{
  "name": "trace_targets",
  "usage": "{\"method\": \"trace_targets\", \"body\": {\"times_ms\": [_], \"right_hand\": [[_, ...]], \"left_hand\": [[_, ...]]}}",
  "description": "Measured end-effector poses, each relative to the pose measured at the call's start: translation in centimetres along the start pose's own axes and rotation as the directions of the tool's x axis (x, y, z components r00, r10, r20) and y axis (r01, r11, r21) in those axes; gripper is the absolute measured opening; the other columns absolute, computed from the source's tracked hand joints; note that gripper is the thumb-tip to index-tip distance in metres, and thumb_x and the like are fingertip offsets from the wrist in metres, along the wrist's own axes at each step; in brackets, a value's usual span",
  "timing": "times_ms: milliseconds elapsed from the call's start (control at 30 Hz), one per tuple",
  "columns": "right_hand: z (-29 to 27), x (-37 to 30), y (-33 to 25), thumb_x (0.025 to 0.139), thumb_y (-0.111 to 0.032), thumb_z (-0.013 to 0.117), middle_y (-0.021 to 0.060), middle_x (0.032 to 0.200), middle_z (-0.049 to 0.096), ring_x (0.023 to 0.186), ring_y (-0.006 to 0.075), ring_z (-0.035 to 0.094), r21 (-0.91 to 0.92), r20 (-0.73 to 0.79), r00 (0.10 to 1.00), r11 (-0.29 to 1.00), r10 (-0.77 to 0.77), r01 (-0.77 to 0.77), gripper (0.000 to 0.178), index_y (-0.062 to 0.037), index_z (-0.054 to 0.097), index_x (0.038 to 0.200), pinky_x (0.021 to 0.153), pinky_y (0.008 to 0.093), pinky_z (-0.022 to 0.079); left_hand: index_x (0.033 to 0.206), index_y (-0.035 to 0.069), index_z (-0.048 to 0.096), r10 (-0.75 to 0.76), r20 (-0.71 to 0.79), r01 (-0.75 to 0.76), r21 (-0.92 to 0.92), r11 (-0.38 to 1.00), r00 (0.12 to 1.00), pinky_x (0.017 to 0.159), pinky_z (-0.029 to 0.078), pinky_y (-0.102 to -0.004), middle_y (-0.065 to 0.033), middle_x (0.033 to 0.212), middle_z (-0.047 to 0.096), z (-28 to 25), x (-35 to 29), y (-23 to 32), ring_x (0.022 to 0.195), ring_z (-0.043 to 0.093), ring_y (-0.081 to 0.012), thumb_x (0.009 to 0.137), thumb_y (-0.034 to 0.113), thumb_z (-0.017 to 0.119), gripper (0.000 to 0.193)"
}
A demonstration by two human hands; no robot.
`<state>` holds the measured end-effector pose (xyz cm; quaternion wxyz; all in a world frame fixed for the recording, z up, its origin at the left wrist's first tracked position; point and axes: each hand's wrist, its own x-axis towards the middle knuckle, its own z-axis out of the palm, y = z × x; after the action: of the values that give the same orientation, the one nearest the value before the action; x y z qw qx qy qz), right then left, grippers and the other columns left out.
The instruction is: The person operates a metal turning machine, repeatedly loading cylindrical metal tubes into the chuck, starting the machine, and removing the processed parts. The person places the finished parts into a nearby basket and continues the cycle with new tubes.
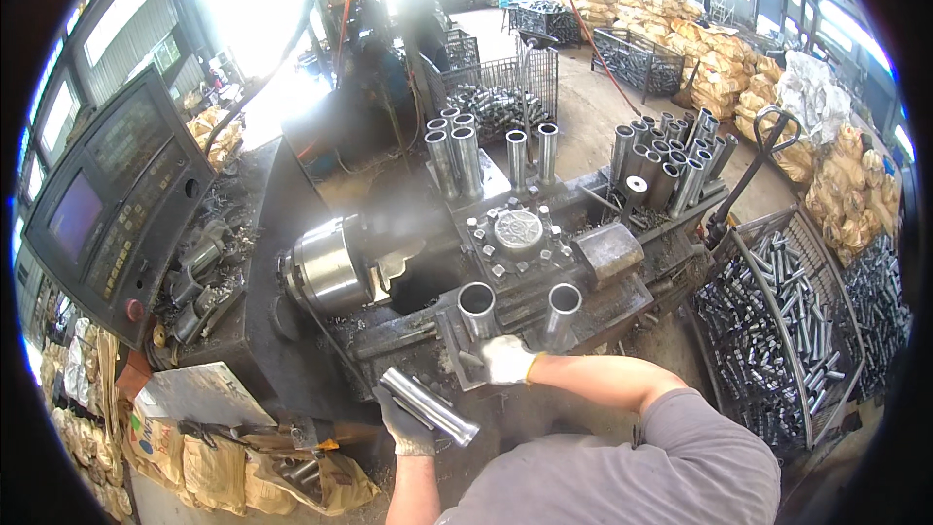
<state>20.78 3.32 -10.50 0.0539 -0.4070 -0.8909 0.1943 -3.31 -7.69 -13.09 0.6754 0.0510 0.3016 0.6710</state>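
The left hand [406, 426], in a dark glove, is closed around a shiny metal tube [429, 406] held slantwise at the near edge of the lathe [408, 282]. The right hand [507, 360], in a white glove, rests on the lathe's carriage; whether it grips anything cannot be told. Just beyond it two upright tubes [476, 308] stand side by side. Farther back stand more tubes in three clusters. A control panel [117, 199] is at the left, a wire basket [777, 331] of tubes at the right.
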Motion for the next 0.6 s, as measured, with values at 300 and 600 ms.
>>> {"method": "trace_targets", "body": {"times_ms": [300,600], "right_hand": [[-3.4,-1.6,-6.6,0.079,-0.052,0.087,0.0186,0.102,0.078,0.092,0.0213,0.074,0.673,0.402,0.884,0.578,0.238,-0.462,0.071,0.0068,0.073,0.116,0.080,0.0384,0.059],[-25.9,-1.9,-7.7,0.078,-0.024,0.083,0.0251,0.114,0.074,0.100,0.0426,0.076,0.350,-0.224,0.900,0.831,-0.375,0.433,0.075,-0.0025,0.055,0.144,0.086,0.0503,0.062]], "left_hand": [[0.151,0.006,0.054,0.192,0.093,-0.210,0.241,0.948,0.977,0.118,0.044,-0.0522,-0.0146,0.145,0.062,8.1,0.2,-2.6,0.133,0.059,-0.0350,0.110,0.060,0.049,0.068],[0.151,0.004,0.051,0.451,0.323,-0.547,0.337,0.767,0.832,0.117,0.048,-0.0491,-0.0170,0.144,0.063,11.0,3.0,2.5,0.130,0.063,-0.0328,0.103,0.051,0.065,0.069]]}}
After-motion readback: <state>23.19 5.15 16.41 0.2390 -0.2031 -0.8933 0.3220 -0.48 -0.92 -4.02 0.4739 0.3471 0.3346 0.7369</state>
